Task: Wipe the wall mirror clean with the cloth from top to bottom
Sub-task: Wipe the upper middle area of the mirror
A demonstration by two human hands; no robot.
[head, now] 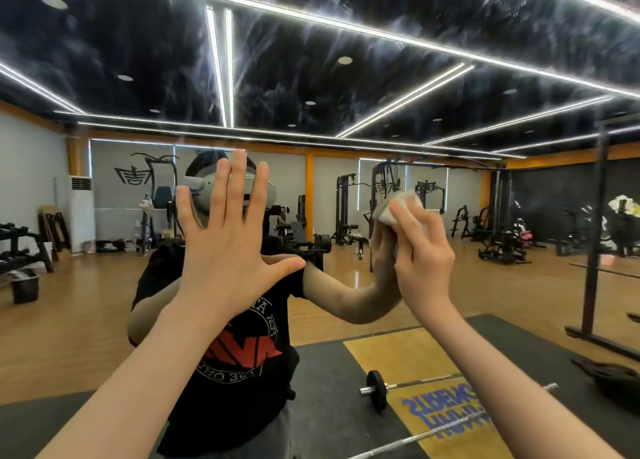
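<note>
Both forearms extend forward from the lower corners of the view to the mirror surface. The left hand is released: fingers straight and spread, thumb out to the side, held flat at the glass. The right hand grasps a folded grey-white cloth, with the fingers wrapped over it and holding it at the glass at about head height. The cloth stands just above the fingertips and meets its own reflection.

The wall mirror fills the whole view. Faint smears and streaks show across its upper area, over the reflected dark ceiling with its light strips.

The reflection shows the person in a black printed T-shirt with a grey headset. Behind them lies a wooden gym floor with a black and yellow lifting platform. A barbell rests on the platform. Further back stand weight machines, a dumbbell rack at the left, a dark bucket and a white floor-standing air conditioner.
</note>
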